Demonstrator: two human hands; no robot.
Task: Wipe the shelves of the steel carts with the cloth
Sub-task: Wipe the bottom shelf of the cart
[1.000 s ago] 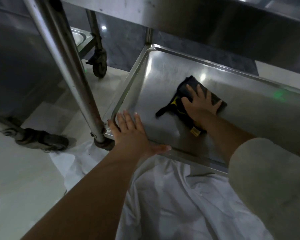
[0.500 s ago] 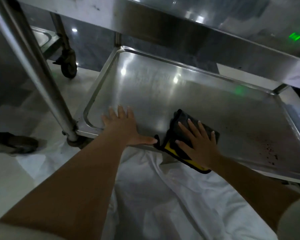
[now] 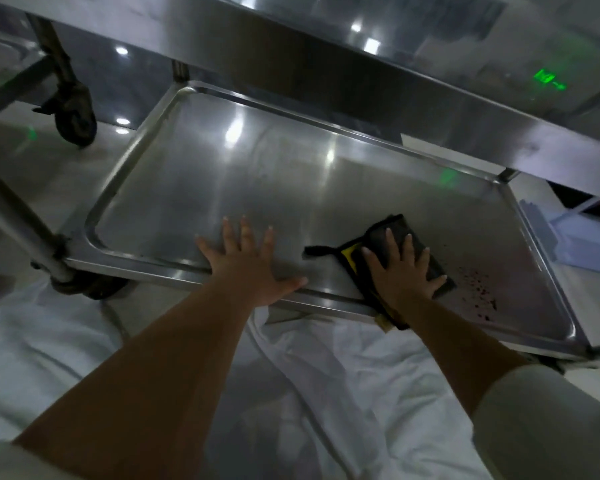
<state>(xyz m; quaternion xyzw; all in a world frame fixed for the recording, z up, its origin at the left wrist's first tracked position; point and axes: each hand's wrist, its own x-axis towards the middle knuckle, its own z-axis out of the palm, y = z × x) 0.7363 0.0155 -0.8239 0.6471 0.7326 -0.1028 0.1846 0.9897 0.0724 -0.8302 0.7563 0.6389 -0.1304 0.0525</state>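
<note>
On the cart's bottom steel shelf (image 3: 257,188), the right hand (image 3: 400,271) is pressing flat-fingered on the black-and-yellow cloth (image 3: 395,237) beside dark specks (image 3: 480,292), while the splayed left hand (image 3: 248,263) is bracing on the rim.

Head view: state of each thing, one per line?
Left hand: flat, fingers spread, resting on the shelf's front edge.
Right hand: flat, pressing the cloth.
Cloth: folded, overhanging the front rim.
Shelf: dark specks near its right end.
</note>
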